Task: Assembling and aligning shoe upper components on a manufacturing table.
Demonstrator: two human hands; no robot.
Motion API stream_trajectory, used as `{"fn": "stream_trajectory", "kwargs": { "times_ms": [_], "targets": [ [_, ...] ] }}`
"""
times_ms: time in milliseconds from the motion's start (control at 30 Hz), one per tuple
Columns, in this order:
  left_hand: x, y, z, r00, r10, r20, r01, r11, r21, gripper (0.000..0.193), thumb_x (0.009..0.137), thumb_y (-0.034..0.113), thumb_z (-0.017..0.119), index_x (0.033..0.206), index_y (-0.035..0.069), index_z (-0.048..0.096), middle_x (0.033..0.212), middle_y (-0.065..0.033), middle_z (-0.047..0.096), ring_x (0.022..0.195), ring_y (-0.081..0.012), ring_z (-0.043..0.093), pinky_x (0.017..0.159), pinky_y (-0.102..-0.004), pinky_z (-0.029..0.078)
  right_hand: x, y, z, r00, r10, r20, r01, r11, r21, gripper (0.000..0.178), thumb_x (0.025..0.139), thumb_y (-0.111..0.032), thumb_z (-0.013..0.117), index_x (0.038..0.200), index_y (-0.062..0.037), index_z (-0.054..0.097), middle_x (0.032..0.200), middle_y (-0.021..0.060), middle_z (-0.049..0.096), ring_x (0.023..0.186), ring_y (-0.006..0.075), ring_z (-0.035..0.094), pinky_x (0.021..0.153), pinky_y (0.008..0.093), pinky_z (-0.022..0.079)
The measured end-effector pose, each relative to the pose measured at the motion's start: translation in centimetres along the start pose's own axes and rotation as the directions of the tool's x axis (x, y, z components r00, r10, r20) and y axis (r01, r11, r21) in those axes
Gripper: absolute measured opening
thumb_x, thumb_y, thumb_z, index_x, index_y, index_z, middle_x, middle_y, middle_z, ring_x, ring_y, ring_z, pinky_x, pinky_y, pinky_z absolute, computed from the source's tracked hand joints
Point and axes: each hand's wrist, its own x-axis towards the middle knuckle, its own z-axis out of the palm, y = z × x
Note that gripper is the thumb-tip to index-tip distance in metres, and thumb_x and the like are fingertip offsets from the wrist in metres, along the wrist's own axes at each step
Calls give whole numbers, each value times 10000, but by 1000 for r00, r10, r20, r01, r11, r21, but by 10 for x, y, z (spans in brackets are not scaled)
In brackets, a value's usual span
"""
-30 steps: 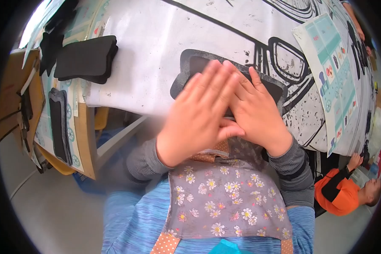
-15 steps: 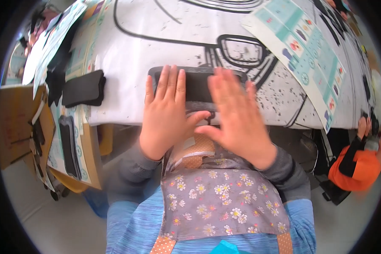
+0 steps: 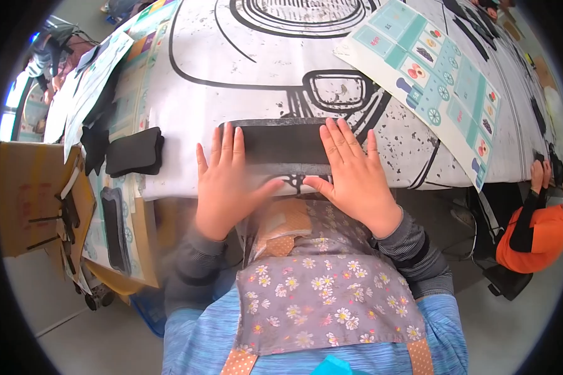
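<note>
A flat black rectangular pad [image 3: 283,142] with greyish long borders lies on the white patterned tablecloth near the table's front edge. My left hand [image 3: 224,181] is spread, its fingertips over the pad's left end, and is slightly blurred. Flat on the right end rests my right hand [image 3: 356,169], fingers stretched out and thumb pointing inward. Neither hand grips anything. The pad's two ends are partly hidden under my fingers.
To the left sits a small stack of black foam pieces [image 3: 134,152]. Further left, a cardboard box [image 3: 34,200] holds black scraps. A printed pale-green sheet [image 3: 435,87] lies at the right. Another person in an orange garment [image 3: 535,240] sits at the far right.
My hands have moved apart, the left one leftward and the right one rightward, baring more of the pad's middle. The whole view has shifted slightly.
</note>
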Motion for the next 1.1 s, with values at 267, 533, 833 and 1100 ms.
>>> {"fn": "stream_trajectory", "kwargs": {
  "times_ms": [267,533,833,1100],
  "targets": [
    [27,24,13,936,325,-138,-347,918,-193,986,771,492,722,1532,-29,373,1591,-221,383,1500,-385,331,1204,-579,241,46,-41,24,977,-143,-159,187,932,310,830,964,-536,561,1534,38,373,1618,194,353,1510,339,315,1192,547,276],
    [2,-9,8,991,125,-44,-127,990,-61,1213,748,801,647,1573,-16,298,1623,-195,348,1517,-325,318,1238,-546,156,3,1,9,999,-39,-26,40,996,77,830,965,-550,563,1548,6,362,1618,174,358,1513,287,323,1215,519,260],
    [6,6,7,992,58,-116,-58,998,5,1114,773,688,694,1529,-59,360,1622,-219,332,1518,-373,294,1234,-549,180,18,-12,-11,990,-60,-128,68,996,64,824,975,-561,545,1521,38,395,1612,194,363,1507,321,327,1203,586,228],
    [16,7,6,970,233,-66,-241,950,-197,999,792,556,725,1554,17,368,1618,-190,362,1512,-347,323,1222,-516,241,20,-13,19,989,-133,-60,142,968,205,873,952,-604,547,1548,7,362,1616,186,360,1508,305,328,1214,501,267]
  ]
}}
